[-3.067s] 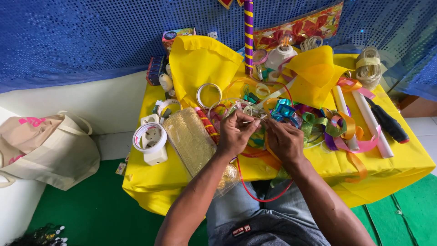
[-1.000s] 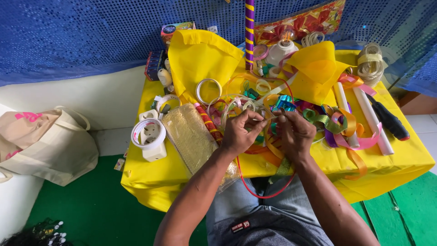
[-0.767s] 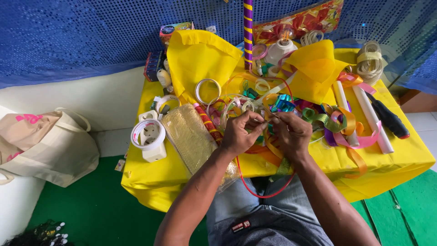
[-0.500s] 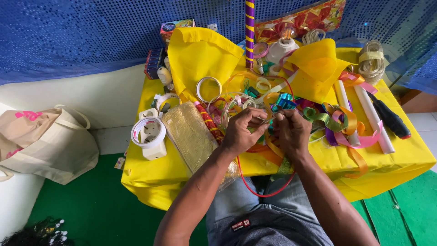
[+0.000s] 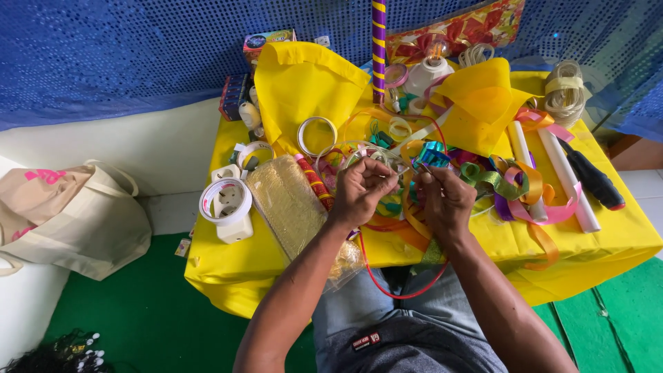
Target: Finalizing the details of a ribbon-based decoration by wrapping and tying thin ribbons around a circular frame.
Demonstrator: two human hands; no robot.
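**Two hands closed on ribbon work at table centre; little displacement recorded**

Head view, present moment: both hands were found over the middle of the yellow-covered table (image 5: 615,242). The left hand (image 5: 360,190) was curled, its fingertips pinched on a thin strand of ribbon; exactly which strand could not be told. The right hand (image 5: 447,200) was likewise clenched, fingers gripping a gold ribbon (image 5: 409,207) that ran down between the two hands towards the table edge. A blue foil ribbon (image 5: 434,153) lay just beyond the right fingertips; contact could not be confirmed. A red cord (image 5: 387,287) was seen looping off the table edge over the lap.

Head view, against the earlier frames: the hands were noted to have been drawn slightly closer together and towards the body over three seconds, with the pinch kept throughout. No item was set down or newly picked up. It was judged that fine manipulation of the ribbon was mid-course, not finished.

Surroundings: a gold mesh sheet (image 5: 290,207) lay left of the left forearm, with white tape rolls (image 5: 224,200) beyond it. White paper tubes (image 5: 563,176) and a black-handled tool (image 5: 592,181) lay well apart on the right, untouched.
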